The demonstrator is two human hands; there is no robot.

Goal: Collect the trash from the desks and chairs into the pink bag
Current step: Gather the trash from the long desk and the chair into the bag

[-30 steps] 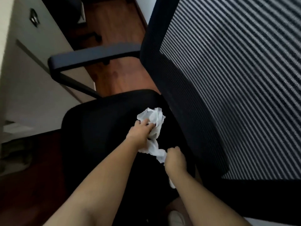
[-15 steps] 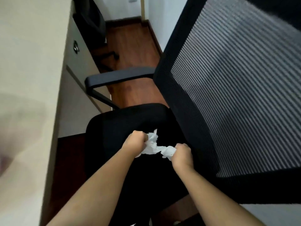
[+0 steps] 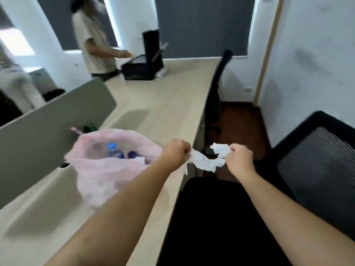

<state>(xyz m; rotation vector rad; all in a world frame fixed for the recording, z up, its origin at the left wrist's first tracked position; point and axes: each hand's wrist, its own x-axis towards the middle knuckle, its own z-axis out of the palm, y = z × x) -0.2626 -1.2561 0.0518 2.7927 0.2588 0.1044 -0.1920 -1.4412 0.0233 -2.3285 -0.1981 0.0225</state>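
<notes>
A crumpled white tissue is stretched between both my fists, in the air over the desk's front edge. My left hand grips its left end and my right hand grips its right end. The pink bag lies open on the light wooden desk, just left of my left hand. Bottles with blue caps and other trash show inside it.
A black mesh office chair stands at the right, its seat below my arms. A grey divider panel borders the desk on the left. A black bin sits far on the desk, where a person stands. Another chair is tucked further along.
Both hands lifted the tissue off the chair seat and carried it up and left to beside the pink bag. My view swung from the chair up to the desk.
</notes>
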